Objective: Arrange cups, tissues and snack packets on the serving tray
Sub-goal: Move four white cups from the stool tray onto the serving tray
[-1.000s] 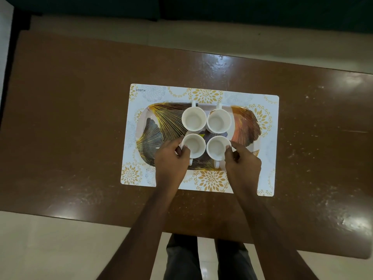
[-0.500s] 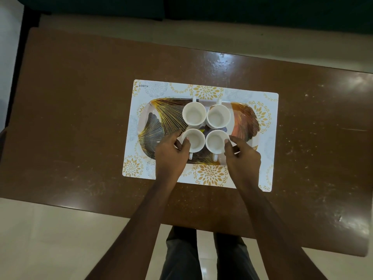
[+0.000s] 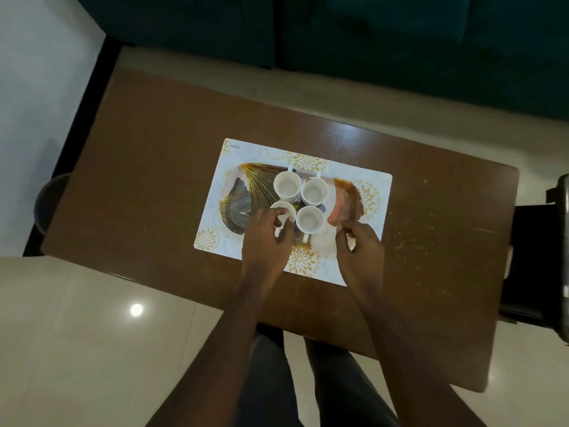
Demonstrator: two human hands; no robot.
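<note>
A rounded serving tray (image 3: 246,195) printed with gold and dark fan leaves is seen lying on a white rectangular placemat (image 3: 308,263) with gold flower motifs, which is laid on a brown wooden table (image 3: 154,180). With the far side of the tray taken as 12 o'clock, four small white ceramic cups are grouped upright and close together at its middle: one at 11 o'clock (image 3: 287,186), one at 1 o'clock (image 3: 314,191), one at 5 o'clock (image 3: 309,219) and one at 7 o'clock (image 3: 278,209). The handles of the two far cups are turned towards 12 o'clock, and those of the two near cups towards 6 o'clock.

The cup at 7 o'clock is partly covered by the left hand (image 3: 266,241), whose thumb and forefinger are curled round its rim above the handle. The right hand (image 3: 360,248) is held at the tray's 4 o'clock corner, apart from the cups, with its fingers curled and thumb and forefinger brought together; whether anything is pinched there cannot be told, as that part is blurred.

A dark teal sofa (image 3: 400,41) is seen beyond the table at 12 o'clock, and pale glossy floor tiles (image 3: 77,334) at 8 o'clock.
</note>
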